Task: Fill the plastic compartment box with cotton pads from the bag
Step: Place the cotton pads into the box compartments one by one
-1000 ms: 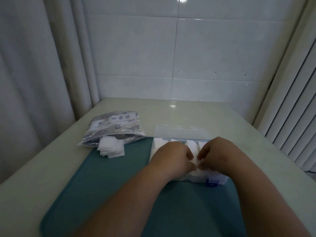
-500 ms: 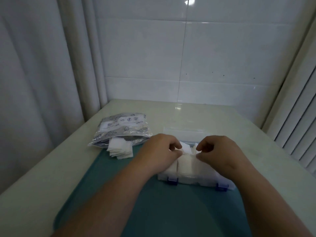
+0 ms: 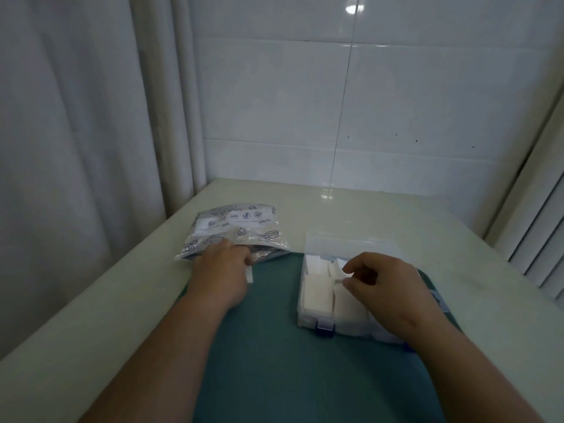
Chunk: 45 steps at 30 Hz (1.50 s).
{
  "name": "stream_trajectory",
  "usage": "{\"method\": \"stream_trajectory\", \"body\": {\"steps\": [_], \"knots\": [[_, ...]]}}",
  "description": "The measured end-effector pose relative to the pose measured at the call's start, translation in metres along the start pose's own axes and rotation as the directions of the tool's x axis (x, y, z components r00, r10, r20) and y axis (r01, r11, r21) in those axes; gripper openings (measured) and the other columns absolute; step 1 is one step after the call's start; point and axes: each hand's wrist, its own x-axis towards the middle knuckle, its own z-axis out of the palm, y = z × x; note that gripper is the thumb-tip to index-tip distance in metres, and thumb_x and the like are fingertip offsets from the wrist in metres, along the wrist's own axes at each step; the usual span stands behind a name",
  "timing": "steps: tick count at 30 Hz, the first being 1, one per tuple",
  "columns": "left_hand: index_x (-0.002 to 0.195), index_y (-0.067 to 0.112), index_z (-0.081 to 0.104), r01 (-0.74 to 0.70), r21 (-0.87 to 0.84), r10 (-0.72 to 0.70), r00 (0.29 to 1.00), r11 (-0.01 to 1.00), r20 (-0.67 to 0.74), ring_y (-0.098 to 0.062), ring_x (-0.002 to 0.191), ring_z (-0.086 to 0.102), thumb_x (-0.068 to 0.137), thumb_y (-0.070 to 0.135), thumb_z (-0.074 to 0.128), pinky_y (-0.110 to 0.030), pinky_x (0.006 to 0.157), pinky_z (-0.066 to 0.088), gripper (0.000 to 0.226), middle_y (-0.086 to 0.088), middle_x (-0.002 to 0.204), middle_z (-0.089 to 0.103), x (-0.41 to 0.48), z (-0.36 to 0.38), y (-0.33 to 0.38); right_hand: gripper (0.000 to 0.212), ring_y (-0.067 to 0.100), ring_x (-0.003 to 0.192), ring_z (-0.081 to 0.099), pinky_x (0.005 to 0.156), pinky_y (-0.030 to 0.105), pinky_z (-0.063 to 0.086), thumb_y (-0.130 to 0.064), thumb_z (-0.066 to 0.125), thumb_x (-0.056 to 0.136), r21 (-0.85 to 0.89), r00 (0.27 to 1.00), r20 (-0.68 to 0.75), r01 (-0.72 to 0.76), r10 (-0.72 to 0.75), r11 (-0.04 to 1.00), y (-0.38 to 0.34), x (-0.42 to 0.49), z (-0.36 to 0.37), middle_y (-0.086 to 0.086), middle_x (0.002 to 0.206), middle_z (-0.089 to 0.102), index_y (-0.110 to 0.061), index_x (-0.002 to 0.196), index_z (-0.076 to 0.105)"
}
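head view: left hand [image 3: 221, 270] sat at the bag [image 3: 238, 227] mouth, fingers curled round cotton pads [image 3: 250, 274], likely the next batch. right hand [image 3: 387, 285] hovered loosely curled, empty, over the plastic compartment box [image 3: 317, 323] on the green mat [image 3: 274, 346], probably waiting to seat them.

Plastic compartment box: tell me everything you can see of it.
The plastic compartment box is clear, with its lid open and standing at the far side. Blue latches sit on its near wall. It rests on the teal mat, and white cotton pads lie in the visible compartments. The right hand hovers over its right half; contact unclear.
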Motion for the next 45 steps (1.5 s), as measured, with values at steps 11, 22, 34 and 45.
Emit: {"method": "stream_trajectory", "body": {"steps": [11,22,34,45], "knots": [[0.115,0.025,0.069,-0.001,-0.174,0.003,1.000,0.985,0.011,-0.021,0.104,0.061,0.080,0.002,0.061,-0.028,0.086,0.046,0.042,-0.002,0.115,0.068,0.013,0.005,-0.016,0.015,0.003,0.085,0.058,0.077,0.018,0.045,-0.027,0.065,0.088,0.012,1.000,-0.002,0.020,-0.020,1.000,0.003,0.000,0.001,-0.020,0.087,0.059,-0.040,0.093,0.060],[0.111,0.024,0.068,0.007,-0.227,-0.038,0.990,0.974,-0.133,-0.027,0.100,0.059,0.079,-0.004,0.052,-0.031,0.079,0.045,0.045,-0.006,0.109,0.067,0.009,0.000,-0.009,0.015,0.004,0.086,0.059,0.079,0.019,0.047,-0.025,0.066,0.089,0.016,0.999,-0.002,0.042,-0.042,0.999,0.002,0.000,0.001,-0.019,0.087,0.060,-0.038,0.095,0.061],[0.104,0.025,0.069,-0.099,-0.499,-0.066,0.951,0.861,-0.303,-0.016,0.096,0.053,0.087,-0.007,0.048,-0.022,0.077,0.035,0.041,0.008,0.099,0.057,-0.004,-0.023,0.018,0.015,0.001,0.083,0.059,0.074,0.015,0.045,-0.024,0.064,0.090,0.047,0.998,-0.035,0.048,-0.047,0.998,0.000,-0.001,0.000,-0.018,0.087,0.062,-0.039,0.094,0.061],[0.081,0.034,0.070,-0.069,-0.857,0.092,0.995,0.510,-0.026,-0.009,0.078,0.058,0.082,-0.013,0.059,-0.012,0.068,0.048,0.049,0.002,0.091,0.067,-0.010,-0.018,0.040,0.032,0.002,0.088,0.064,0.081,0.027,0.055,-0.042,0.065,0.085,0.246,0.994,0.007,0.101,-0.106,0.964,-0.013,-0.001,-0.002,-0.022,0.100,0.064,-0.043,0.114,0.052]]}}
